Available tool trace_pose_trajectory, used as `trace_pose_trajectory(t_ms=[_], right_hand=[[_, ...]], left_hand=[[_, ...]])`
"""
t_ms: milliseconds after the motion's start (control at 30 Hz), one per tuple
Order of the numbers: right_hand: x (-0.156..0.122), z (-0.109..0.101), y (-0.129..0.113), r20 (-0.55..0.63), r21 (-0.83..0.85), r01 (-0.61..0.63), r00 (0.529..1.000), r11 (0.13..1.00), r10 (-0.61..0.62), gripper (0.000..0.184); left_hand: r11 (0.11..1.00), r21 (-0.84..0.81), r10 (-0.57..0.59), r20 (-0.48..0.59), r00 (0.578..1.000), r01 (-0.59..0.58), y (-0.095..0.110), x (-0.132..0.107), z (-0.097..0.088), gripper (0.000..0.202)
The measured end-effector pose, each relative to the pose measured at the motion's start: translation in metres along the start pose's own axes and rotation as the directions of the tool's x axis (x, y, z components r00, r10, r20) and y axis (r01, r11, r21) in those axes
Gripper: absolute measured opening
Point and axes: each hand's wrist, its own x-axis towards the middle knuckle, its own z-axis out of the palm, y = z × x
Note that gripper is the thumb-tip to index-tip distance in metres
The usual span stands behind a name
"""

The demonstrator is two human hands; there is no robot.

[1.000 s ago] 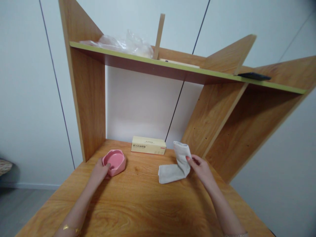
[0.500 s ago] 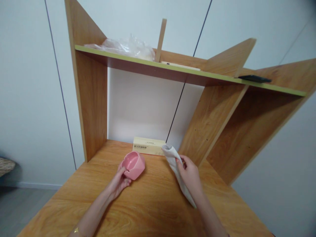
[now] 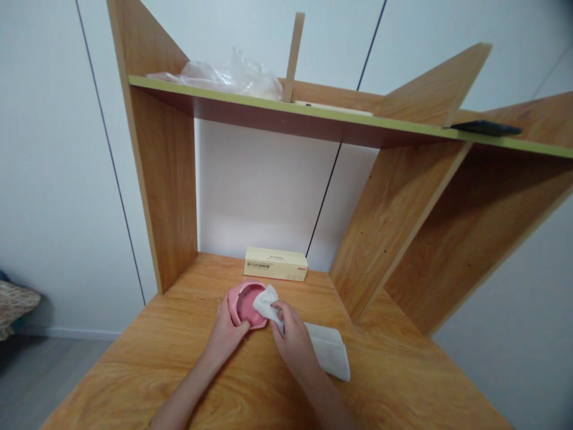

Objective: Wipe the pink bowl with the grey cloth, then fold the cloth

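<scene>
Pink bowl point(image 3: 248, 306): one o'clock from the left hand point(image 3: 229, 325), ten o'clock from the right hand point(image 3: 290, 334); I cannot tell whether its base meets the worktop point(image 3: 250, 382).
Bowl form: smooth, faceted outside, round hollow.
Left hand: nearer; curled around the wall, thumb at the rim.
Right hand: pinching the cloth point(image 3: 329, 349), bunched end over the rim at three o'clock.
Cloth: soft, pale; long axis ten to four o'clock.

The light is soft and even. It is dark under the shelf point(image 3: 331, 124) at right, and the floor point(image 3: 67, 370) at left is dim. The bag point(image 3: 224, 80) shines. Small print on the box point(image 3: 275, 266) is fuzzy.
</scene>
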Motion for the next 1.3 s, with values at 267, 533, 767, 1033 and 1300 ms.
trace_pose_trajectory(t_ms=[267, 533, 767, 1033, 1300], right_hand=[[-0.007, 0.012, -0.008, 0.103, -0.366, 0.054, 0.995, 0.929, -0.017, 0.03], [-0.015, 0.004, -0.016, 0.165, -0.563, -0.078, 0.965, 0.823, 0.204, 0.028], [-0.017, 0.011, -0.016, 0.281, -0.376, 0.003, 0.953, 0.926, 0.111, 0.032], [-0.007, 0.004, -0.013, 0.136, -0.552, -0.066, 0.976, 0.832, 0.168, 0.029], [-0.016, 0.015, -0.012, 0.22, -0.335, -0.025, 0.97, 0.942, 0.104, 0.028]], left_hand=[[0.948, 0.246, 0.187, 0.084, 0.979, -0.202, 0.005, -0.01, 0.005, 0.06], [0.878, 0.465, 0.012, 0.219, 0.976, -0.115, 0.024, -0.023, 0.002, 0.062], [0.899, 0.428, -0.017, 0.245, 0.969, -0.093, 0.019, -0.019, 0.004, 0.057], [0.87, 0.489, -0.057, 0.206, 0.977, -0.052, 0.03, -0.022, 0.006, 0.061], [0.865, 0.493, -0.01, 0.214, 0.977, -0.099, 0.027, -0.024, 0.004, 0.059]])
